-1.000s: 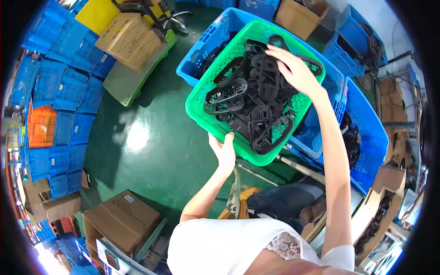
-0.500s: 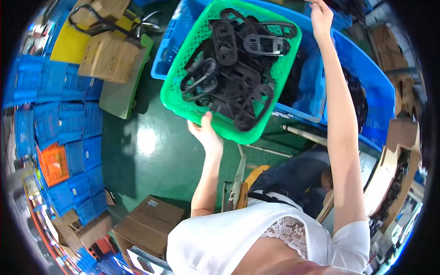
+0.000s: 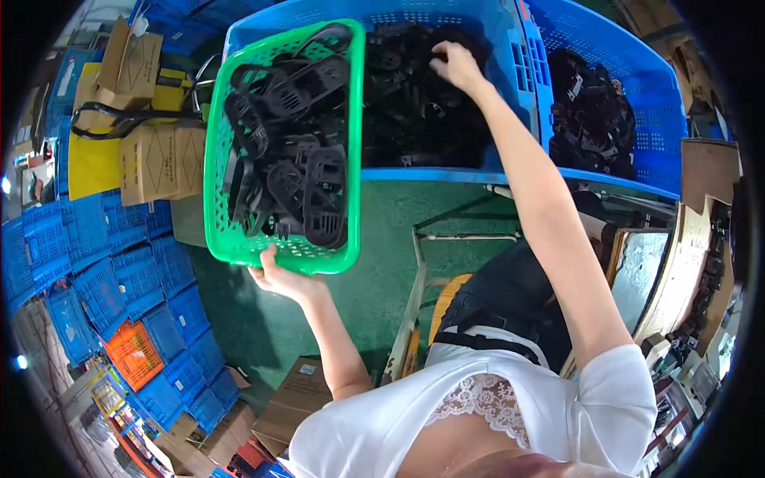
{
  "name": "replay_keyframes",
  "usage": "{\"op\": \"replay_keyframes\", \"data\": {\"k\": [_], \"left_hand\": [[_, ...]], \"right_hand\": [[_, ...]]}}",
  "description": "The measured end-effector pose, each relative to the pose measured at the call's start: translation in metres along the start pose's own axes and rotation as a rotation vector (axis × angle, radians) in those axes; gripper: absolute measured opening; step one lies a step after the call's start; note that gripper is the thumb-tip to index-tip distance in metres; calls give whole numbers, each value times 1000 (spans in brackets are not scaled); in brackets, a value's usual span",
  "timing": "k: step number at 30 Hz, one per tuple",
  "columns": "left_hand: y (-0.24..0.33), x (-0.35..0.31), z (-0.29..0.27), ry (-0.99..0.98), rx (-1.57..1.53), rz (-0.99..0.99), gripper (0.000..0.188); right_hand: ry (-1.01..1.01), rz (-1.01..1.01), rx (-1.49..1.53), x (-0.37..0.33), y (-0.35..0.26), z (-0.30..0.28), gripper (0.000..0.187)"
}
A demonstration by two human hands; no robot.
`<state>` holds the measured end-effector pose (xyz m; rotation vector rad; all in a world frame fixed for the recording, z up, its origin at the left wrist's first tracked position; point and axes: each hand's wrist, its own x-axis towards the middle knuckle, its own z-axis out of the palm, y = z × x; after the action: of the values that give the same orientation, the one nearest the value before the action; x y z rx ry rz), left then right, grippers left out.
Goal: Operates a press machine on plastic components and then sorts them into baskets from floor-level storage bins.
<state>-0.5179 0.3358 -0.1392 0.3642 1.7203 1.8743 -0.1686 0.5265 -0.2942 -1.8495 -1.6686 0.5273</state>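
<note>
My left hand point(image 3: 288, 280) grips the near rim of a green plastic basket point(image 3: 356, 199), thumb over the edge. The basket is piled with black plastic parts point(image 3: 307, 88), several of them long, rounded frames with slots. It overlaps the left side of a big blue crate point(image 3: 446, 173); I cannot tell whether it rests on the crate. Reaching into that crate, my right hand point(image 3: 460, 68) is over a heap of dark parts point(image 3: 414, 119). Its fingers are bent but apart, with nothing visible in them.
Another blue crate point(image 3: 657, 111) with black parts point(image 3: 590, 111) stands at the right. Cardboard boxes point(image 3: 147, 163) and a black bar handle point(image 3: 103, 119) lie at the far left. Stacked blue crates point(image 3: 96, 287) line the left, with one orange crate point(image 3: 133, 354) among them. A metal-legged stool point(image 3: 418, 279) stands nearby.
The green basket has swung left and straightened, with my left hand still on its rim. My right hand has come down from beyond the basket to the dark heap. The view has shifted.
</note>
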Motion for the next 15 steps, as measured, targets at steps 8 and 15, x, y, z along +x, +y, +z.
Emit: {"op": "replay_keyframes", "data": {"k": [8, 15], "left_hand": [[-11, -3, -11, 14, 12, 3, 28], [-6, 0, -12, -29, 17, 8, 27]], "right_hand": [[-592, 315, -687, -50, 6, 30, 112], [-481, 194, -742, -50, 12, 40, 101]]}}
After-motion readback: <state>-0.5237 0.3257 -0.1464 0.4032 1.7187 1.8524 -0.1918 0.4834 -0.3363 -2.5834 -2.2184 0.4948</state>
